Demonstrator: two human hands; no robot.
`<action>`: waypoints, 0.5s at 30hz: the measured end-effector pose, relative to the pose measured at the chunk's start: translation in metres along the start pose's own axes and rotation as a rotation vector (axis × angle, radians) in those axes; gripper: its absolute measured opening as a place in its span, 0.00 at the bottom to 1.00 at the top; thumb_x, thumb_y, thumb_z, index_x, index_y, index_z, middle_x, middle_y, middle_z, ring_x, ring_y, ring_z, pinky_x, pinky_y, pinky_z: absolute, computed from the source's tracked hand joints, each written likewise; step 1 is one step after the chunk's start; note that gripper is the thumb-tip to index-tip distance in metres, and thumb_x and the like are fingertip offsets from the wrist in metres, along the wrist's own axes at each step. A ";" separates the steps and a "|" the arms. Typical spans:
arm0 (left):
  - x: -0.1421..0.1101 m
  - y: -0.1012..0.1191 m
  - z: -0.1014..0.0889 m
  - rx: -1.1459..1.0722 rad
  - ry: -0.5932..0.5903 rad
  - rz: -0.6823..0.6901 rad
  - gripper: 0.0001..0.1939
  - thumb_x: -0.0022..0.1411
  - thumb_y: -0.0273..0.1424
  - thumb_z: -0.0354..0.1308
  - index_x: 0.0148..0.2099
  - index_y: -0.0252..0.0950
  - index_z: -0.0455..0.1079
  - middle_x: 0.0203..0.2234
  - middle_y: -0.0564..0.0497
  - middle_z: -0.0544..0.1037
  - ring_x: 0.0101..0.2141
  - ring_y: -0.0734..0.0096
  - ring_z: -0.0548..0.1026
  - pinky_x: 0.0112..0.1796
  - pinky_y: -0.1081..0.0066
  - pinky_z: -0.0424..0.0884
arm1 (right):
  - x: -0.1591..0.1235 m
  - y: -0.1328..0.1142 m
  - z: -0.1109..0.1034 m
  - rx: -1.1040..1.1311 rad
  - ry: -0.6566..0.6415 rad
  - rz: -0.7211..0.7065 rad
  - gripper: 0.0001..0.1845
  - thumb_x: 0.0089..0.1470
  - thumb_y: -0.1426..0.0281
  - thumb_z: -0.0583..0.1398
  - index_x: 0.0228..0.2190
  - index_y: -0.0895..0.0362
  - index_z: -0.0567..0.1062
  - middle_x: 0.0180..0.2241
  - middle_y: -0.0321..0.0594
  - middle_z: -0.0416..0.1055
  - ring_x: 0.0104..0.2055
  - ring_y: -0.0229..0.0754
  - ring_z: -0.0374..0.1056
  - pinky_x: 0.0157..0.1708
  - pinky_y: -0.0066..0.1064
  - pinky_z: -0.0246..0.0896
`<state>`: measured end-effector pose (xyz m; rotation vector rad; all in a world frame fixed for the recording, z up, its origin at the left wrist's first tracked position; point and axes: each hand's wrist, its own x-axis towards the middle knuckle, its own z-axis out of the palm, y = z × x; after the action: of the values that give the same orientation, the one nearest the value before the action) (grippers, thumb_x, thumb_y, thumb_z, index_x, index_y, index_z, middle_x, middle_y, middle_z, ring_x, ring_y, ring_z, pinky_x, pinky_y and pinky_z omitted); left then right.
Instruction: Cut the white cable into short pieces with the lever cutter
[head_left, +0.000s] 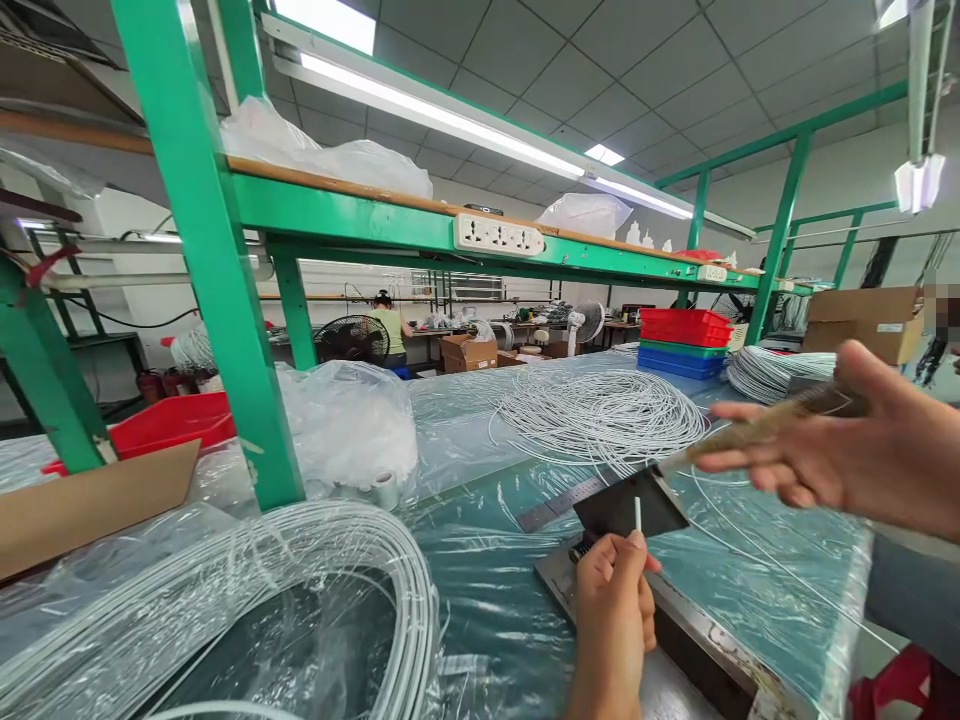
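Note:
My left hand [615,610] is closed, thumb and finger pinching a thin white cable piece [637,513] whose tip points up. The rest of that piece is hidden in my fingers. Just behind it is the dark metal blade [626,503] of a lever cutter, tilted above the cutter's metal base [697,650]. The worn handle [757,428] runs from the blade to the right, across my right hand [847,455]. That hand lies palm up with its fingers stretched out and not wrapped round the handle.
A loose coil of white cable [600,410] lies behind the cutter, beside a steel ruler [559,503]. A wrapped cable coil [397,570] fills the front left. Stacked red and blue trays [682,345] stand farther back. A green shelf frame [217,260] rises at left; a person [390,330] sits in the background.

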<state>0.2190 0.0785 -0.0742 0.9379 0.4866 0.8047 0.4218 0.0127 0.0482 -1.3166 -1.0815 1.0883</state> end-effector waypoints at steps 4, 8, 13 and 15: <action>-0.004 -0.003 0.002 0.007 -0.017 -0.003 0.29 0.37 0.57 0.58 0.23 0.36 0.57 0.05 0.66 0.49 0.08 0.89 0.41 0.10 0.82 0.38 | 0.056 -0.026 0.044 0.212 -0.291 0.011 0.49 0.41 0.35 0.39 0.54 0.54 0.55 0.44 0.55 0.66 0.46 0.52 0.65 0.39 0.34 0.64; -0.007 -0.002 0.002 0.003 -0.025 -0.010 0.28 0.37 0.57 0.57 0.23 0.36 0.57 0.05 0.66 0.49 0.08 0.89 0.41 0.11 0.81 0.38 | 0.117 -0.023 0.070 0.107 -0.346 -0.093 0.43 0.48 0.40 0.37 0.54 0.57 0.53 0.43 0.54 0.67 0.44 0.48 0.66 0.45 0.36 0.59; -0.013 0.004 0.006 0.002 -0.037 -0.001 0.28 0.38 0.57 0.58 0.23 0.36 0.57 0.05 0.66 0.49 0.08 0.89 0.41 0.10 0.81 0.37 | 0.175 -0.011 0.097 0.009 -0.262 -0.093 0.40 0.51 0.42 0.39 0.53 0.58 0.53 0.42 0.52 0.69 0.42 0.46 0.68 0.40 0.34 0.62; -0.015 0.006 0.007 -0.009 -0.053 0.008 0.28 0.38 0.57 0.58 0.23 0.36 0.57 0.05 0.66 0.49 0.07 0.89 0.41 0.10 0.81 0.38 | 0.191 -0.004 0.106 -0.015 -0.258 -0.086 0.41 0.51 0.42 0.41 0.55 0.59 0.49 0.43 0.51 0.69 0.42 0.45 0.67 0.40 0.34 0.62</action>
<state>0.2122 0.0647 -0.0649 0.9508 0.4326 0.7863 0.3504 0.2189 0.0456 -1.1511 -1.3266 1.2096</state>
